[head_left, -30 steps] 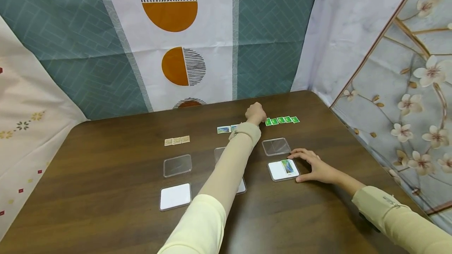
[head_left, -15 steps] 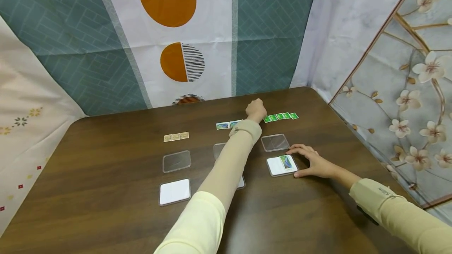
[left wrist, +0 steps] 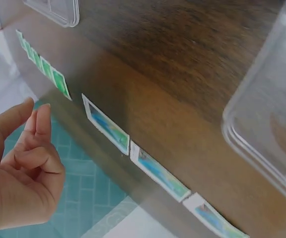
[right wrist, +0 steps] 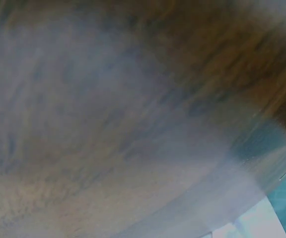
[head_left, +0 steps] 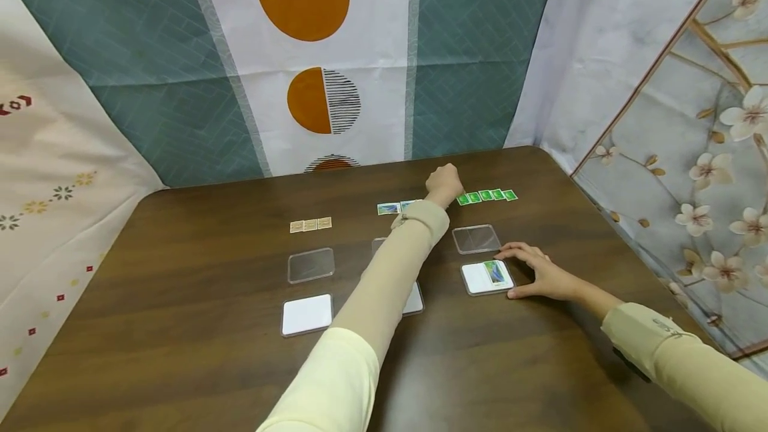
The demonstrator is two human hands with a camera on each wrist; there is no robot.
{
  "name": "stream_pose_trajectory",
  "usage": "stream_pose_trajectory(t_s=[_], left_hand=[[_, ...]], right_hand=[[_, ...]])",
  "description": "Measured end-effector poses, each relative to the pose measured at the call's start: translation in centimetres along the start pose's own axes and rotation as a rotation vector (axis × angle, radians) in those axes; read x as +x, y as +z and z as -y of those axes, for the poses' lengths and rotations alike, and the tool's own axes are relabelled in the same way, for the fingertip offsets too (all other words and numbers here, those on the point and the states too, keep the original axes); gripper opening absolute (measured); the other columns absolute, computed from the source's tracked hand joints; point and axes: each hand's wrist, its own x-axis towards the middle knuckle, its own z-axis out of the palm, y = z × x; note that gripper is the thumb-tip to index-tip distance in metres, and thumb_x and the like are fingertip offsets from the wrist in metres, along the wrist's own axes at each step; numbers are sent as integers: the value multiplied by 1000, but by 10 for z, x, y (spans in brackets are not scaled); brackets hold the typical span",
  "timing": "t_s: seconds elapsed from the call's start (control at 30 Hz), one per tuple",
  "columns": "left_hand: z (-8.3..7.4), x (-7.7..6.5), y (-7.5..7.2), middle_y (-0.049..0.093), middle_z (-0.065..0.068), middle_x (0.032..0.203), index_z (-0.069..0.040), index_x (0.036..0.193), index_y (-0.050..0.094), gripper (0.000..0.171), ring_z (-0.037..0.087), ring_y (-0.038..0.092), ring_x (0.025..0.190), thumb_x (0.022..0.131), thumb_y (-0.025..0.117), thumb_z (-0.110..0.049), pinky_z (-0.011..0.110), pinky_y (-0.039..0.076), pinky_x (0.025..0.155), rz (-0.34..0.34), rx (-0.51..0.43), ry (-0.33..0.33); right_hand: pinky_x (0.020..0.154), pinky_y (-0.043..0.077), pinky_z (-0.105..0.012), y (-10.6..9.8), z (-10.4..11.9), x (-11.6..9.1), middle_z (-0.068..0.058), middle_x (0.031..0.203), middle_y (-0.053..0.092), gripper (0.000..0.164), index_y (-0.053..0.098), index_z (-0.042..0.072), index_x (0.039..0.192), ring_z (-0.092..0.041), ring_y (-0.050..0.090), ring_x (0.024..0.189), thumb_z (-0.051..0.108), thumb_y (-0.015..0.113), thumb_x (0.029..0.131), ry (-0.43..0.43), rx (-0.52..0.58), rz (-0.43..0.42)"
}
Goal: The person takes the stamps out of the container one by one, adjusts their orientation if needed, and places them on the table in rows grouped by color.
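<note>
My left hand (head_left: 445, 185) is reached out to the far side of the table. In the left wrist view, its fingers are curled and the tips of thumb and finger are close together, with nothing showing between them. Just right of it lies a row of several green stamps (head_left: 486, 195). Blue picture stamps (left wrist: 160, 171) lie in a row on its other side. My right hand (head_left: 543, 279) holds a clear plastic case (head_left: 487, 293) by its right edge, thumb and finger at its corners. In that case lie a white card (head_left: 476, 279) and a blue-green stamp (head_left: 495, 272).
Three tan stamps (head_left: 310, 225) lie at the back left. In front of them are a clear lid (head_left: 311, 265) and a case with a white card (head_left: 307, 315). Another clear lid (head_left: 476, 239) lies behind the held case. My left forearm partly covers a middle case (head_left: 414, 300).
The camera view has shifted slightly. Both hands stay about where they were, the left beside the green stamps and the right at the case.
</note>
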Motion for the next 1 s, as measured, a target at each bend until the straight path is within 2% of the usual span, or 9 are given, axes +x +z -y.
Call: stream_pose_trajectory(t_s=[0.17, 0.33, 0.43, 0.57, 0.8, 0.9, 1.0], left_hand=[[-7, -15, -7, 70, -3, 105, -19, 102, 69, 27, 18, 67, 94, 79, 76, -29, 32, 55, 74, 7, 18, 24], [-9, -29, -15, 72, -8, 94, -21, 84, 72, 5, 14, 67, 86, 81, 72, -26, 29, 54, 69, -19, 19, 73], [-3, -39, -14, 72, -10, 87, -22, 76, 72, 7, 12, 66, 79, 83, 70, -24, 27, 52, 63, -5, 17, 110], [8, -51, -11, 70, -10, 83, -21, 74, 71, 11, 10, 64, 72, 83, 71, -27, 25, 47, 56, 11, 18, 156], [20, -63, -15, 70, -10, 81, -22, 76, 71, 15, 9, 62, 69, 85, 69, -33, 24, 46, 56, 11, 35, 184], [24, -69, -17, 70, -9, 82, -22, 79, 72, 14, 8, 59, 65, 85, 68, -33, 22, 43, 52, 23, 20, 216], [27, -78, -14, 70, -8, 79, -21, 80, 73, 14, 6, 54, 58, 86, 68, -32, 19, 39, 46, 45, 11, 278]], right_hand=[[87, 21, -69, -4, 2, -7, -24, 134, 38, 63, 51, 7, 125, -48, 30, 118, 21, 81, 71, 3, -6, 9], [86, 20, -68, -8, 2, -5, -23, 133, 38, 65, 49, 5, 126, -48, 30, 118, 16, 81, 70, -29, 3, 5], [85, 21, -67, -5, 2, -1, -23, 133, 38, 66, 48, 4, 127, -47, 30, 117, 16, 81, 71, -47, 9, 11], [85, 21, -67, -1, 2, 2, -23, 133, 38, 66, 49, 5, 127, -46, 30, 117, 17, 81, 71, -50, 13, 17], [85, 22, -68, 0, 1, 6, -24, 134, 37, 65, 48, 4, 127, -47, 30, 118, 15, 80, 72, -65, 25, 22], [85, 22, -69, -2, 2, 4, -26, 135, 35, 66, 47, 2, 128, -49, 28, 119, 14, 80, 73, -57, 41, 33], [85, 22, -69, -3, 2, 2, -28, 136, 34, 67, 46, 1, 129, -50, 27, 120, 14, 79, 73, -47, 44, 42]])
